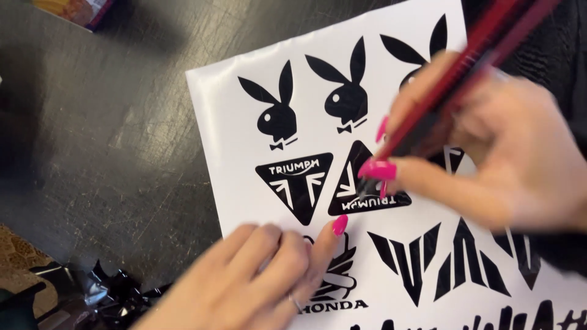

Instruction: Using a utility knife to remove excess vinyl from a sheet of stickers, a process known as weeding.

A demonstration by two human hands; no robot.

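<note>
1. The right hand (489, 153) has its fingers closed around a red craft knife (471, 55), tip on a black triangular decal (361, 183).
2. The left hand (257, 275), fingers flat and open, presses the white decal sheet (226, 128).
3. The sheet lies on the dark worktop (110, 122), toward its right edge.

Black vinyl scraps (110, 296) lie on the dark table (110, 122).

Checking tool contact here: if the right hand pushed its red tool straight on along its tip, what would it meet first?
The right hand points the red tool down-left; its tip already seems to touch the black triangle decal on the white sheet. Exact contact is blurred.
</note>
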